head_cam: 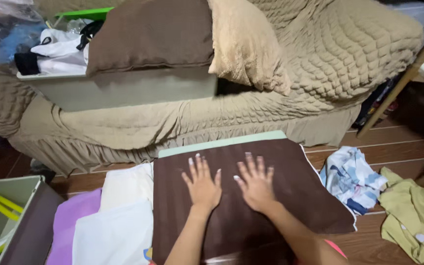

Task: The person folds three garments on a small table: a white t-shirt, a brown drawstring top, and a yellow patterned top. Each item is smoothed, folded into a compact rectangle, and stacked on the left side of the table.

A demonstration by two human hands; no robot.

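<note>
Directly below the camera, both forearms reach forward onto a brown striped cloth [251, 206] spread flat on the wooden floor [398, 147]. On it the left hand [203, 185] and the right hand [257, 182] lie side by side, palms down, fingers spread and fully open, pressing on the fabric and gripping nothing; the thumbs point toward each other and sit just apart. The cloth lies under and around both hands, its longer run going from near to far, and both hands sit about equally close to its middle, with the far edge a little beyond the fingertips. A pale green panel [222, 143] shows along that far edge. Left of the cloth lie a white cloth [119, 216] and a purple cloth [72, 221], touching one another; right of it, well apart, lie a blue patterned garment [352, 179] and a yellow-green garment [413, 216]. Farther off stands a sofa under a beige quilted cover [330, 54], bearing a brown pillow [153, 34].
</note>
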